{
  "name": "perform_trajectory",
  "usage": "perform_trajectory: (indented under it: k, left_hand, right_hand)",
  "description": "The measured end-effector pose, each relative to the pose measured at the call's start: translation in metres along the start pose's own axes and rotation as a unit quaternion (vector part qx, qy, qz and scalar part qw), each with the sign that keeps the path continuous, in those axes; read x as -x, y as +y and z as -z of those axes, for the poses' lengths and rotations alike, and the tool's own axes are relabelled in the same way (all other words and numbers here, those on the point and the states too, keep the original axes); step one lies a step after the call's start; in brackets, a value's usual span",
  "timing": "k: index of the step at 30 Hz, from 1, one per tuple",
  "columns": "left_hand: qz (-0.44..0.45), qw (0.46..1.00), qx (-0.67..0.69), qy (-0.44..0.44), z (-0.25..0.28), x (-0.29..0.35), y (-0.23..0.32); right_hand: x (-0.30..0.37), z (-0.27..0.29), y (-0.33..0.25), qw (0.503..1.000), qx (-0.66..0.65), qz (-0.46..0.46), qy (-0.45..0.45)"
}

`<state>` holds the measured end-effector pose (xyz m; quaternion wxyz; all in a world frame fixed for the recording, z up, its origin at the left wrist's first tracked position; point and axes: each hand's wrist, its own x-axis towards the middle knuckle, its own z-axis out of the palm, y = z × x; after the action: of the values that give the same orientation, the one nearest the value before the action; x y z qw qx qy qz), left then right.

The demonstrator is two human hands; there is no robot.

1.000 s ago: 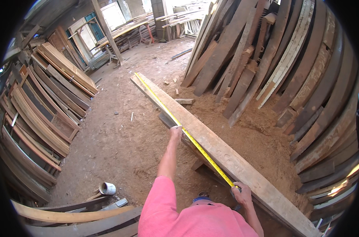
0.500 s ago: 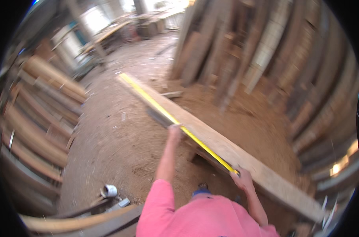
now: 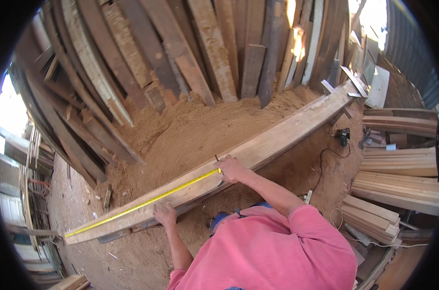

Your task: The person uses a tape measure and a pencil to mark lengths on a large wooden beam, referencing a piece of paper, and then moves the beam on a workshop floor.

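Observation:
A long pale wooden plank runs diagonally across the view, propped above the floor. Along its left half lies an extended yellow tape measure blade, reaching the plank's far-left end. My right hand is closed around the tape measure at the blade's right end, resting on the plank. A thin dark stick, perhaps a pencil, pokes up from its fingers. The tape's case is mostly hidden by this hand. My left hand has its fingers curled over the plank's near edge, just below the blade.
Many rough boards lean upright at the back, above heaped sawdust. A dark corded power tool sits on the floor beyond the plank's right part. Stacked timber lines the right side. Metal squares lie on the plank's right end.
The view has swung to the right, bringing the plank's right end into sight. My left hand has shifted from the tape blade to the plank's near edge; the right keeps the tape measure.

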<state>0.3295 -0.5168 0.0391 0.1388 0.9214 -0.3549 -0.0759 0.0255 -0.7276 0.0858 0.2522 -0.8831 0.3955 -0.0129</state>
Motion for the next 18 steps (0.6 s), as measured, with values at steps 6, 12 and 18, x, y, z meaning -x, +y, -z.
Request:
perform_trajectory:
  k: [6, 12, 18]
  left_hand:
    - [0.019, 0.991, -0.102, -0.089, -0.051, 0.028, 0.121]
    - [0.049, 0.987, -0.143, -0.054, -0.08, 0.026, 0.123]
    - [0.081, 0.984, -0.116, -0.106, -0.071, 0.02, 0.131]
  right_hand:
    - [0.028, 0.037, 0.151, 0.992, 0.024, 0.029, 0.118]
    - [0.049, 0.091, 0.261, 0.993, 0.015, 0.015, 0.114]
    - [0.057, 0.131, 0.319, 0.993, -0.009, -0.029, 0.111]
